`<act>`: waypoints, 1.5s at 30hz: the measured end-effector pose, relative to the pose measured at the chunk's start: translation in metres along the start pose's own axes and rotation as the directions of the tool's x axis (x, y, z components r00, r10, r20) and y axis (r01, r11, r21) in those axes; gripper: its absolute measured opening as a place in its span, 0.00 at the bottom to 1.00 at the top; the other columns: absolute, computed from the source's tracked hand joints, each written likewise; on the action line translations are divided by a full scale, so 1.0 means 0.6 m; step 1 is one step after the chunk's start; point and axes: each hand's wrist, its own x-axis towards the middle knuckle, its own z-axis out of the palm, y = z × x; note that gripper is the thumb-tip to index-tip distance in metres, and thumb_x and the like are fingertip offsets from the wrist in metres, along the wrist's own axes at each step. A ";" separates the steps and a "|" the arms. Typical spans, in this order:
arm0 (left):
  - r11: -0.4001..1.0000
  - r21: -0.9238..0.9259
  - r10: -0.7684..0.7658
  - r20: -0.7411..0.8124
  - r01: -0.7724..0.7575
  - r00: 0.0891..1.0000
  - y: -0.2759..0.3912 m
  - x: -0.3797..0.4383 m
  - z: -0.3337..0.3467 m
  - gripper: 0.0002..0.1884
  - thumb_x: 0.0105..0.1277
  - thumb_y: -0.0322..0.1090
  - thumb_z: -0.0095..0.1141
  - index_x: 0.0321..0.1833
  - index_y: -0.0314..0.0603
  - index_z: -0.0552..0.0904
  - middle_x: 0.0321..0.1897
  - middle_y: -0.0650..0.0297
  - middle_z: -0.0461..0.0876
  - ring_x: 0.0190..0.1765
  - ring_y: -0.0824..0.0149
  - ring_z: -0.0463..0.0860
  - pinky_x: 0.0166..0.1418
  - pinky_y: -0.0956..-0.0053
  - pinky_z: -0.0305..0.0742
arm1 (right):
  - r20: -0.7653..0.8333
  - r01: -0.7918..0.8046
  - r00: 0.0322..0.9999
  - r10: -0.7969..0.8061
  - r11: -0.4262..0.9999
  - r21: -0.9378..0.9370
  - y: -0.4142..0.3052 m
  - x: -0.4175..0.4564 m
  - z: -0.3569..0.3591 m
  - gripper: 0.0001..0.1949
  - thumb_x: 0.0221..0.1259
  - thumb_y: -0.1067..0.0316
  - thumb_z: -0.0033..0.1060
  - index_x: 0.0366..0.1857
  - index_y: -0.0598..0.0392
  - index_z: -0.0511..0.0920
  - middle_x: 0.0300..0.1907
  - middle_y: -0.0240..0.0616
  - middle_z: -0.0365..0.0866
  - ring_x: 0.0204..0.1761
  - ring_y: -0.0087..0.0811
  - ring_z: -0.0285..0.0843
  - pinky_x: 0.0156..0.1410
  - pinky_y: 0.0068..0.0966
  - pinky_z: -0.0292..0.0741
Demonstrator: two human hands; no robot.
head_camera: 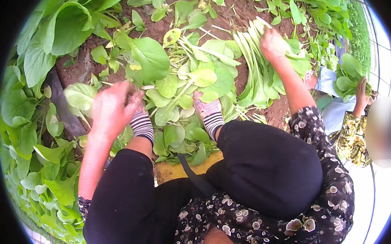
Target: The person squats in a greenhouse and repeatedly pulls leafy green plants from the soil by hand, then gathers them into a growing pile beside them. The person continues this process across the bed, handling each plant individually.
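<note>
My left hand [113,107] is raised above my left foot with its fingers curled together; motion blur hides whether anything is between them. Over at the upper right, my right hand [274,45] rests at the stem ends of a laid-out row of leafy greens [253,64]; its fingers are bent around some pale stems. The leaves of that row point towards me. Between the hands lies a loose heap of picked and yellowing leaves [181,86], partly around my feet in striped socks [211,118].
Tall leafy greens [28,119] grow densely along the left, and more plants [321,2] stand at the upper right. Brown soil [275,113] shows between them. A co-worker at the right edge holds a bunch of greens [349,74]. A yellow surface [171,170] is beneath me.
</note>
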 end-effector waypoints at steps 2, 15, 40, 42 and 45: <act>0.989 0.125 0.070 0.081 -0.080 0.994 -0.027 -0.007 0.039 0.17 0.61 0.47 0.66 0.40 0.40 0.82 0.28 0.54 0.83 0.31 0.52 0.85 0.35 0.59 0.79 | -0.099 -0.085 0.991 0.091 0.994 0.066 0.007 -0.003 0.073 0.20 0.65 0.64 0.47 0.58 0.61 0.74 0.50 0.51 0.82 0.53 0.46 0.80 0.55 0.38 0.78; 0.935 0.024 0.355 -0.044 -0.354 0.934 -0.055 -0.009 0.201 0.16 0.59 0.47 0.63 0.31 0.40 0.79 0.32 0.56 0.78 0.37 0.54 0.81 0.45 0.58 0.76 | -0.471 0.745 0.660 -0.585 0.587 0.316 -0.213 0.020 -0.310 0.17 0.59 0.71 0.58 0.53 0.60 0.79 0.57 0.47 0.80 0.60 0.46 0.76 0.65 0.39 0.74; 0.959 -0.121 0.257 -0.010 -0.257 0.966 -0.087 -0.021 0.230 0.11 0.58 0.39 0.61 0.34 0.37 0.82 0.35 0.54 0.80 0.42 0.52 0.83 0.51 0.59 0.78 | 0.159 0.576 0.715 -0.681 0.445 -0.686 -0.662 0.279 -0.369 0.11 0.64 0.64 0.57 0.44 0.46 0.88 0.44 0.30 0.88 0.46 0.38 0.85 0.42 0.43 0.74; 0.948 -0.113 0.294 -0.035 -0.296 0.955 -0.077 0.001 0.222 0.11 0.58 0.38 0.61 0.34 0.37 0.82 0.35 0.54 0.80 0.42 0.52 0.84 0.51 0.59 0.78 | 0.009 0.510 0.734 -0.679 0.542 -0.668 -0.618 0.343 -0.304 0.11 0.64 0.65 0.57 0.45 0.49 0.87 0.44 0.33 0.89 0.48 0.41 0.86 0.44 0.46 0.77; 0.953 -0.107 0.282 -0.024 -0.283 0.959 -0.079 -0.005 0.227 0.10 0.57 0.38 0.61 0.33 0.37 0.82 0.35 0.54 0.80 0.41 0.52 0.84 0.49 0.59 0.78 | 0.053 0.549 0.830 -0.556 0.796 -0.256 -0.630 0.350 -0.285 0.12 0.62 0.68 0.57 0.45 0.54 0.87 0.47 0.41 0.88 0.51 0.47 0.86 0.50 0.47 0.80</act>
